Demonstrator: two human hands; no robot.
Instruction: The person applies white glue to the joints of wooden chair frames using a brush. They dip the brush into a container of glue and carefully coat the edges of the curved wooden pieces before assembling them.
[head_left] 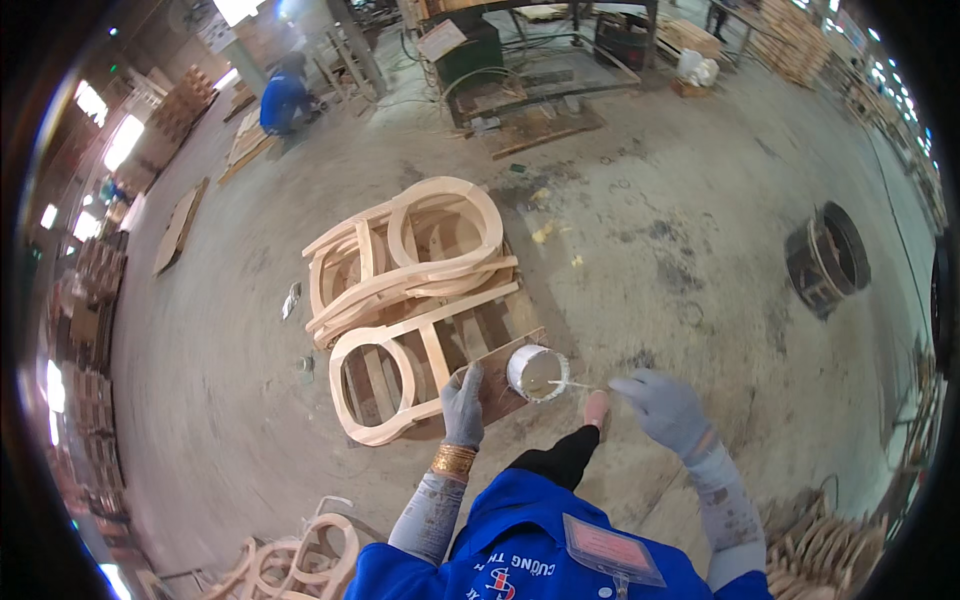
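Observation:
My left hand [463, 405], in a grey glove, is closed around the near rail of a pale wooden frame [432, 345] with a rounded ring at its left end. To its right, a white bucket [540, 373] with a coated rim stands on a brown board [495, 408]; some pale stuff lies inside it. My right hand [655, 408], also gloved, pinches a thin stick [587, 386], whose whitish end reaches over the bucket's right rim. Just beyond the held frame lies a pile of similar wooden frames [440, 190].
More curved wooden parts [325, 545] lie at the lower left, with a slatted wooden heap [825, 550] at the lower right. A dark drum [828, 260] stands on the right. Far off, a person in blue [287, 100] crouches near a machine stand [475, 60].

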